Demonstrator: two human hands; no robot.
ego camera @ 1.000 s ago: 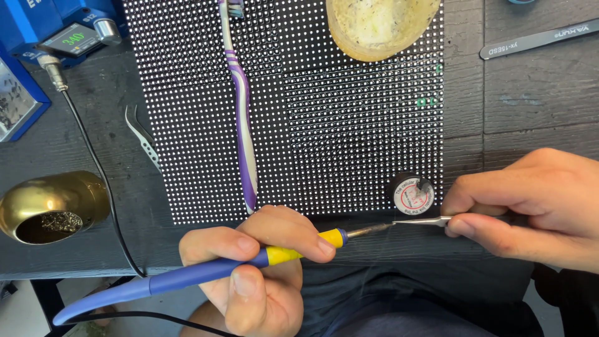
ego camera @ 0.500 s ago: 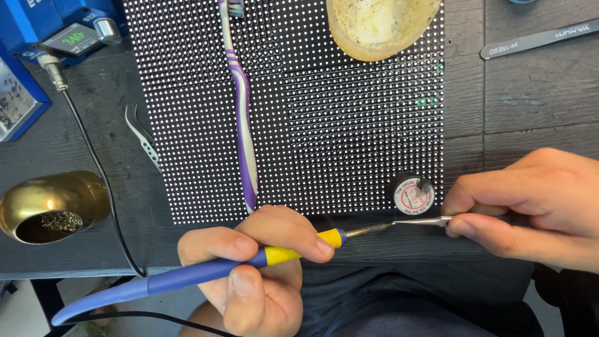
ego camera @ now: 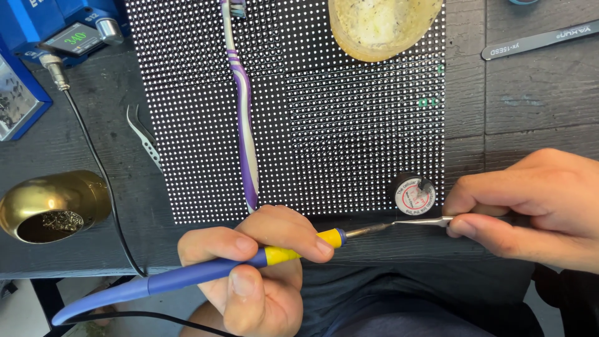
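Observation:
My left hand (ego camera: 256,268) grips a blue and yellow soldering iron (ego camera: 206,271), its metal tip pointing right along the near edge of a black LED dot-matrix panel (ego camera: 349,131). My right hand (ego camera: 530,209) pinches silver tweezers (ego camera: 424,221) whose points meet the iron's tip just below a small round tin (ego camera: 413,195) with a white lid. A purple and white toothbrush (ego camera: 244,118) lies lengthwise on the panel, above my left hand.
A brass tip-cleaner holder (ego camera: 53,209) with wire wool sits at left. The blue soldering station (ego camera: 59,31) and its black cable (ego camera: 100,175) are at top left. Spare tweezers (ego camera: 146,137) lie beside the panel. A yellow sponge dish (ego camera: 384,25) is at top, and a flat metal tool (ego camera: 540,39) at top right.

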